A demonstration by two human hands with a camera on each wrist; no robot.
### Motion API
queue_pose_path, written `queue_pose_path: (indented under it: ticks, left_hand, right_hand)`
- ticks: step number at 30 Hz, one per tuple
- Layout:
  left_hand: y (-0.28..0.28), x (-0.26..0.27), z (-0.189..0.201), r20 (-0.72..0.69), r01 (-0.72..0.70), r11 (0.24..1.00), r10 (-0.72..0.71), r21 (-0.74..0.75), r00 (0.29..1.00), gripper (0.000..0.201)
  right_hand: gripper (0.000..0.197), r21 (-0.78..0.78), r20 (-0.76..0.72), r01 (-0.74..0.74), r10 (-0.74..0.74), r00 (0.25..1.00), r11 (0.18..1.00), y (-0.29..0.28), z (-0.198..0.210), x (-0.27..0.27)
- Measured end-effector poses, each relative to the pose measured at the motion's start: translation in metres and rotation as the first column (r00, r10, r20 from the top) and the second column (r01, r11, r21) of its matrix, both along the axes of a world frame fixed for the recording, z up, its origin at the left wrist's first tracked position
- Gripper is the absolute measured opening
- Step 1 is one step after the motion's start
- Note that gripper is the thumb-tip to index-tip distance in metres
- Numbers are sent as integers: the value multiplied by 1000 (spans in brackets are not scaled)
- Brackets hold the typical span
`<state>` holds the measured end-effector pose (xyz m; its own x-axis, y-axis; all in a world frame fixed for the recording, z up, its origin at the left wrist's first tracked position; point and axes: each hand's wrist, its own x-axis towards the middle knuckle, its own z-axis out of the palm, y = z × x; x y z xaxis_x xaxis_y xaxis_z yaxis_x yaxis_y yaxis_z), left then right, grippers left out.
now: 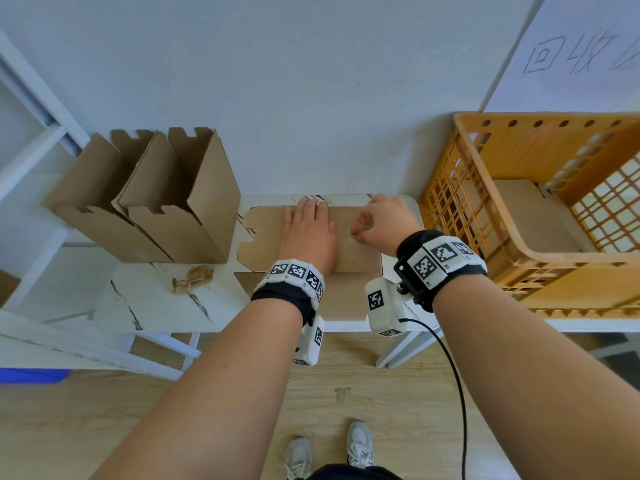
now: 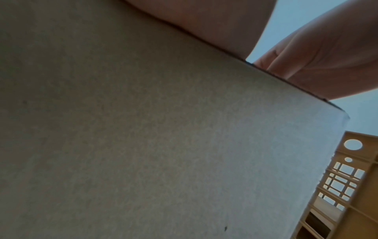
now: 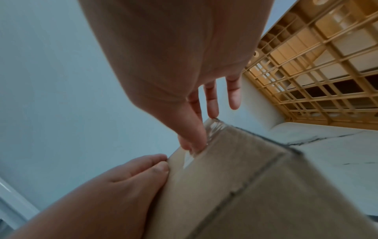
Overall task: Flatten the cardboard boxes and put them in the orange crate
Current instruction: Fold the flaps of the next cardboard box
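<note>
Orange crate point(image 1: 519, 237) just right of right hand, flattened cardboard piece point(image 1: 540, 216) inside on floor. Two upright boxes point(image 1: 156, 199) left of left hand. Flattened box point(image 1: 349, 251) on table point(image 1: 149, 299) under both hands. Left hand point(image 1: 308, 233) flat, fingers straight, pressing box down. Right hand point(image 1: 381, 220) pinching clear tape strip point(image 3: 214, 131) at box's far edge, thumb and forefinger together on it.

I see two upright boxes point(image 1: 149, 199) blocking the desk point(image 1: 152, 299) at left of frame, the crate point(image 1: 540, 216) walling off the right; bare desk lies lower left, past a paper scrap point(image 1: 192, 278).
</note>
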<state>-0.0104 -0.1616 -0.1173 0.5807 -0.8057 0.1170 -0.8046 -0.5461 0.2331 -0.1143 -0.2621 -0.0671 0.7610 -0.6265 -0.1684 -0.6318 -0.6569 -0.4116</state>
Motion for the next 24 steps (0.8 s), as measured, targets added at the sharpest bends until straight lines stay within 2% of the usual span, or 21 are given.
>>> queue_pose_path:
  ticks: [2, 5, 10, 17, 21, 24]
  left_hand:
    - [1, -1, 1, -1, -1, 1000, 1, -1, 1000, 49]
    - [2, -3, 1, -7, -6, 1000, 6, -2, 1000, 49]
    - [3, -4, 1, -2, -11, 1000, 11, 13, 1000, 49]
    - [3, -3, -1, -15, -9, 1000, 9, 17, 1000, 49]
    - [3, -1, -2, -19, -2, 1000, 2, -8, 1000, 49]
    - [3, 2, -3, -8, -1, 1000, 1, -27, 1000, 49]
  right_hand:
    - [20, 7, 38, 7, -7, 999, 1000, 0, -3, -2]
    - [24, 21, 47, 8, -9, 999, 1000, 0, -1, -4]
    - [22, 19, 25, -4, 3, 1000, 1000, 1, 1, -2]
    - [21, 9, -82, -44, 45, 996, 999, -1, 11, 5]
    - [15, -69, -182, -72, 59, 982, 995, 4, 11, 7]
    - [11, -60, -112, -35, 28, 993, 998, 5, 5, 7]
